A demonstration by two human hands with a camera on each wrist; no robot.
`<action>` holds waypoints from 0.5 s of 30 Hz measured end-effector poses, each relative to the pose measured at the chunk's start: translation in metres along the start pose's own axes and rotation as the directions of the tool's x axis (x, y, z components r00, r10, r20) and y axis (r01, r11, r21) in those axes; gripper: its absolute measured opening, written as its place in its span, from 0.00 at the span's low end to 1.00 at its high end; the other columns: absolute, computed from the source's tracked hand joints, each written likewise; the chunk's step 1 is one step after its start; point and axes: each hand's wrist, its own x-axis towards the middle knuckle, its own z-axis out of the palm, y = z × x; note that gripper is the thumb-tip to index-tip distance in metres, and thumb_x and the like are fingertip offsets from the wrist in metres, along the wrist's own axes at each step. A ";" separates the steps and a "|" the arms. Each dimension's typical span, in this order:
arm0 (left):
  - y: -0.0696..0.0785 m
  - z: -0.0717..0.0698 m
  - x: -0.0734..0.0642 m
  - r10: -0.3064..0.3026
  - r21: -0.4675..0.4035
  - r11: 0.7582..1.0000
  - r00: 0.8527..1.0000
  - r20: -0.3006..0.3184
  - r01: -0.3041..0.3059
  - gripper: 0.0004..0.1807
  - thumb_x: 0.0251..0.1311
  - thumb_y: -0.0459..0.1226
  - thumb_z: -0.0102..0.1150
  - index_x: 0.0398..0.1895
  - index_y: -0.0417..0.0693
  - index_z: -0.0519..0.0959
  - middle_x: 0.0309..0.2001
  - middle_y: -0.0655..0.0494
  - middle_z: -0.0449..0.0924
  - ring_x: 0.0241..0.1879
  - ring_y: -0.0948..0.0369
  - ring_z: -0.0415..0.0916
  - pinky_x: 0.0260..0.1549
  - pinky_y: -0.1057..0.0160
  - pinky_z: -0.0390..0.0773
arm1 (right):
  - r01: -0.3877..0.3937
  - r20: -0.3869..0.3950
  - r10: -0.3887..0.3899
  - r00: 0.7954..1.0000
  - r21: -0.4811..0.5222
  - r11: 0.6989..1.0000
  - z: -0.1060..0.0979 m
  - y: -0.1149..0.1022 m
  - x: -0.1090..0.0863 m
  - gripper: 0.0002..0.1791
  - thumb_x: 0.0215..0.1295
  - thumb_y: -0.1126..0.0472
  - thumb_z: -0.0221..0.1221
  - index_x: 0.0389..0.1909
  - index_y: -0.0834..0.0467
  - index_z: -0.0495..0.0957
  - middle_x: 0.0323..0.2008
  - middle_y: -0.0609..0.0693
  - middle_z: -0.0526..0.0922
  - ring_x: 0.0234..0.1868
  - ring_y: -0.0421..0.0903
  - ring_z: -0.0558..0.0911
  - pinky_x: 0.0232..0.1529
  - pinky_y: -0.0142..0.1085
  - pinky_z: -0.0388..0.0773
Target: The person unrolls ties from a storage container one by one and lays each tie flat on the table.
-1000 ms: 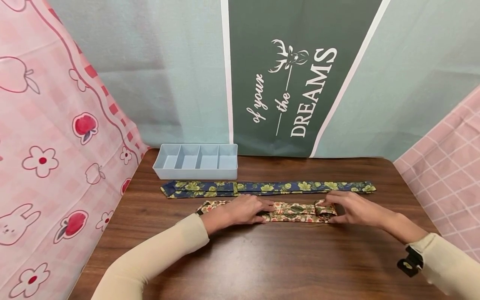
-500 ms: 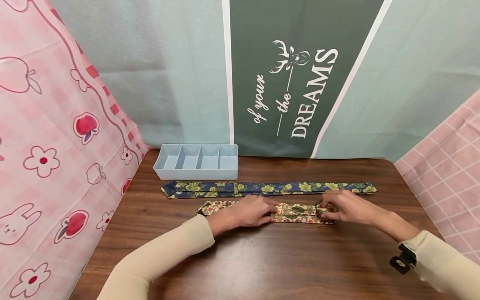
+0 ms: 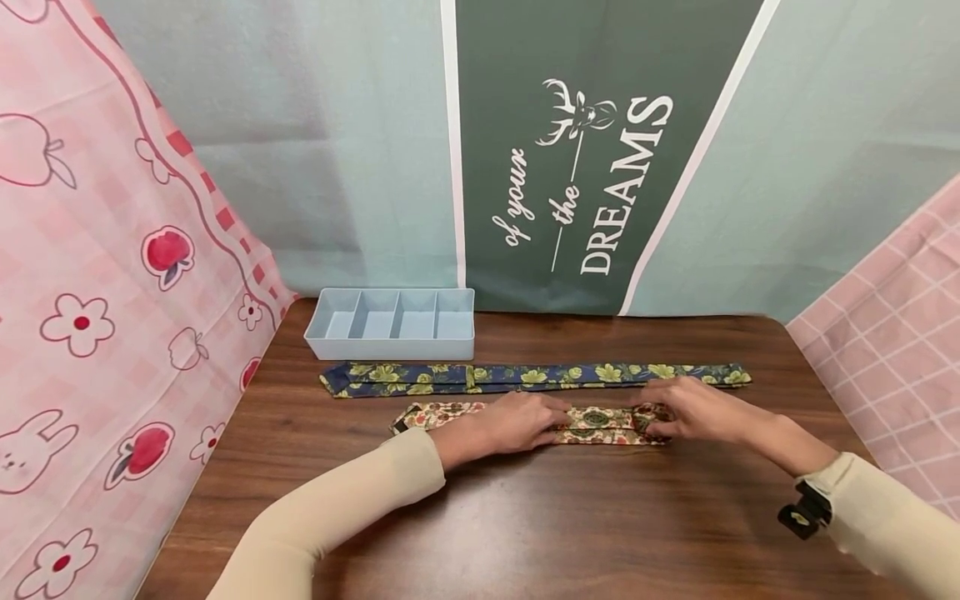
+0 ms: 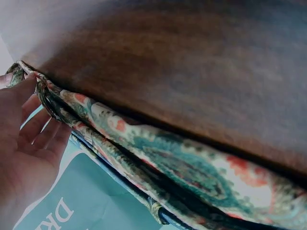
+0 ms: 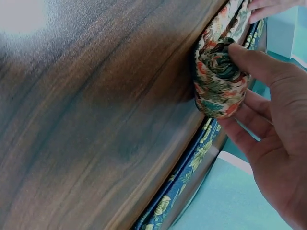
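A cream, red and green patterned necktie (image 3: 444, 412) lies sideways across the table, its right end coiled into a roll (image 5: 219, 93). My left hand (image 3: 513, 422) rests over the middle of this tie; its thumb and fingertips touch the two long edges. At the right end, my right hand (image 3: 701, 410) grips the roll, thumb on the near side and fingers behind, as the right wrist view shows. Part of the tie's middle is hidden beneath the left hand. Behind both hands a navy necktie (image 3: 536, 377) with yellow-green flowers lies stretched out flat.
A pale blue organizer box (image 3: 390, 348) with several compartments stands at the back left of the brown wooden table (image 3: 525, 525). Printed cloths (image 3: 360, 150) hang around the table's back and sides.
My left hand has slid a little to the right along the patterned tie. The right hand has moved slightly left and its thumb has closed in on the roll. The navy tie stays put.
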 end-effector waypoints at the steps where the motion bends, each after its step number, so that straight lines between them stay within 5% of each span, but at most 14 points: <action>1: 0.000 0.000 0.000 0.001 -0.003 1.000 1.000 0.002 -0.001 0.22 0.79 0.47 0.58 0.71 0.53 0.80 0.73 0.54 0.75 0.70 0.59 0.75 0.67 0.62 0.76 | 0.000 0.007 0.000 1.000 0.000 1.000 -0.001 0.000 0.000 0.22 0.58 0.62 0.78 0.54 0.57 0.88 0.45 0.48 0.88 0.30 0.27 0.76 0.27 0.28 0.73; 8: -0.001 0.002 -0.003 -0.005 -0.008 1.000 1.000 0.004 0.005 0.24 0.79 0.47 0.57 0.73 0.54 0.78 0.74 0.54 0.74 0.71 0.59 0.74 0.68 0.61 0.74 | -0.016 0.027 0.016 1.000 0.014 1.000 -0.006 0.002 -0.005 0.22 0.57 0.63 0.78 0.54 0.57 0.88 0.45 0.48 0.88 0.24 0.24 0.68 0.25 0.26 0.69; 15: 0.001 0.002 -0.007 -0.020 -0.014 1.000 1.000 0.002 0.020 0.24 0.80 0.47 0.56 0.74 0.54 0.78 0.75 0.53 0.73 0.70 0.57 0.75 0.67 0.60 0.76 | -0.037 0.049 0.038 0.998 -0.014 0.999 -0.012 0.002 -0.012 0.24 0.54 0.65 0.80 0.54 0.57 0.88 0.45 0.47 0.87 0.32 0.30 0.78 0.28 0.30 0.75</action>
